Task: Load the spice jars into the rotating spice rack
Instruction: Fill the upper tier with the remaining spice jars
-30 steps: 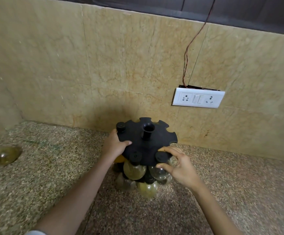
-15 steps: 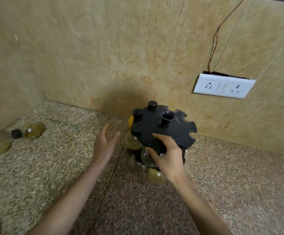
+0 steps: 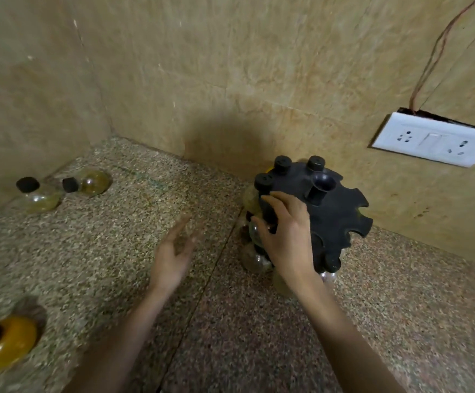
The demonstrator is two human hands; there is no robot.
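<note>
Your right grip (image 3: 287,239) grasps the rack (image 3: 338,222) rim; your left grip (image 3: 171,259), at its 9 o'clock, hovers released.

You stand in the corner of a home kitchen, where a speckled stone counter (image 3: 117,251) meets walls of beige marbled tile (image 3: 230,66). A white socket plate (image 3: 434,139) sits in the wall, a thin wire (image 3: 440,46) running up from behind it. A black spice rack (image 3: 335,219) and loose round jars (image 3: 92,182) with yellowish contents stand on the counter.
</note>
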